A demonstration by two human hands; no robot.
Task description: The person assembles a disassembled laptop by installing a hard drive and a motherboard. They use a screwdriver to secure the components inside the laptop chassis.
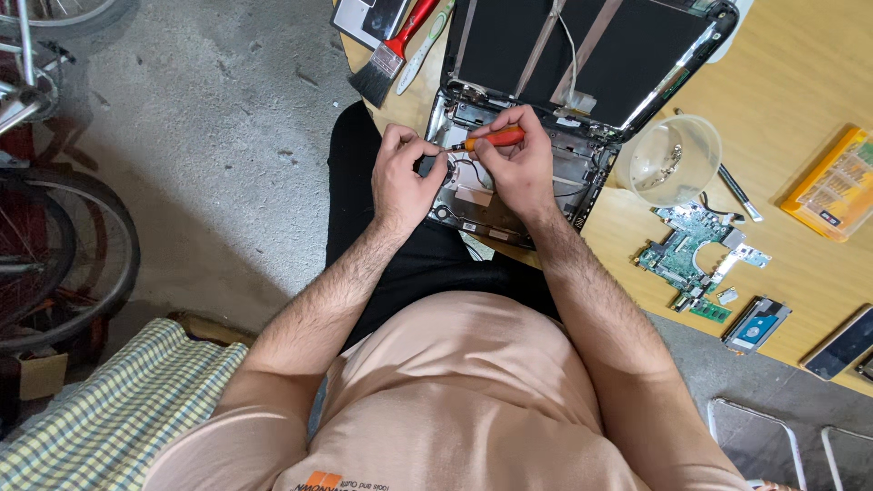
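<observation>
An opened laptop (pixel 582 64) with its cover off lies at the edge of a wooden table (pixel 800 73), partly over my lap. My right hand (pixel 516 162) grips an orange-handled screwdriver (pixel 496 139), its tip pointing left into the laptop's base. My left hand (pixel 403 173) pinches at the tip of the screwdriver, fingers closed on a small part I cannot make out, over a round black component in the chassis.
On the table are a red-handled brush (pixel 391 50), a clear plastic cup (pixel 668 159), a green circuit board (pixel 687 250), a hard drive (pixel 755 325), an orange bit case (pixel 837 182) and a phone (pixel 841 344). Bicycle wheels (pixel 55 245) stand at the left on the concrete floor.
</observation>
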